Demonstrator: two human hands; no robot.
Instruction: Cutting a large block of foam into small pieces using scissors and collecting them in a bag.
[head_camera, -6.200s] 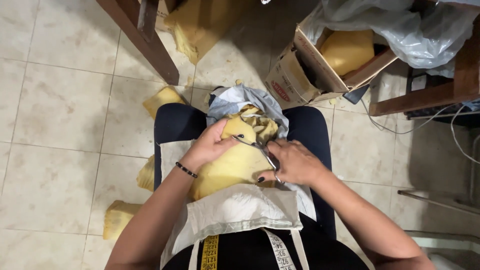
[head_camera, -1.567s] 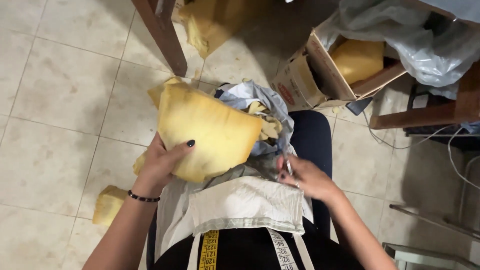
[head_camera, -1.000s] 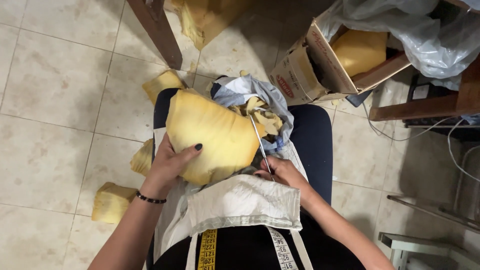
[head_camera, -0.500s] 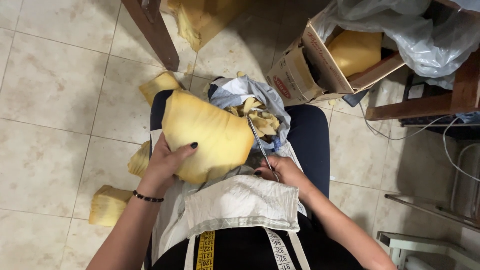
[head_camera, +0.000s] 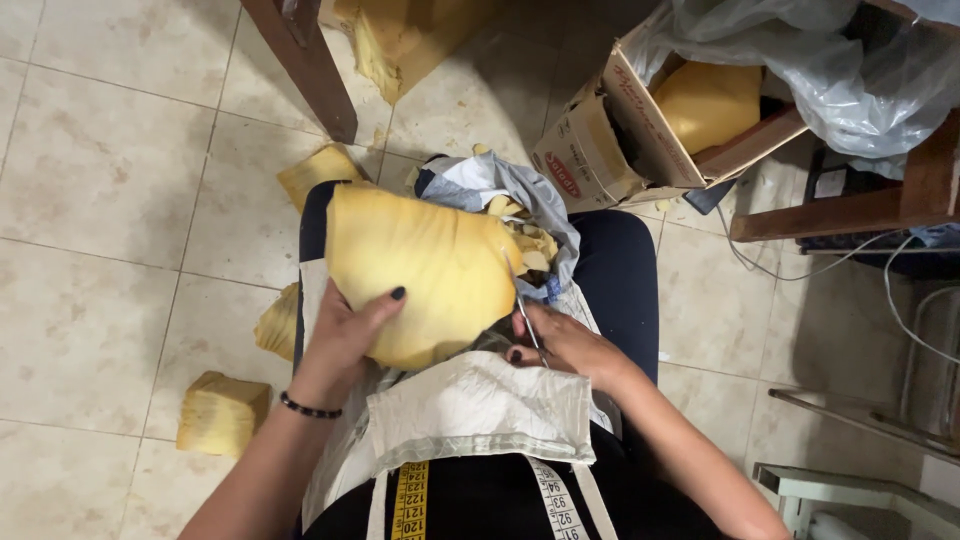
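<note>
Over the lap, left hand (head_camera: 345, 335) grips foam piece (head_camera: 425, 270); right hand (head_camera: 565, 345) holds scissors (head_camera: 525, 310) at its edge

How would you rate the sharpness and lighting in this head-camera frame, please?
Head view: evenly lit and mostly sharp; the yellow foam piece and left hand are crisp, the scissors by the right hand slightly soft, the plastic bag shows mild glare, and the edges bend.

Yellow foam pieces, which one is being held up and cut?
The big rounded foam slab over the lap: the left hand grips its lower edge while the right hand works scissors along its right side. The others lie on the floor.
</note>
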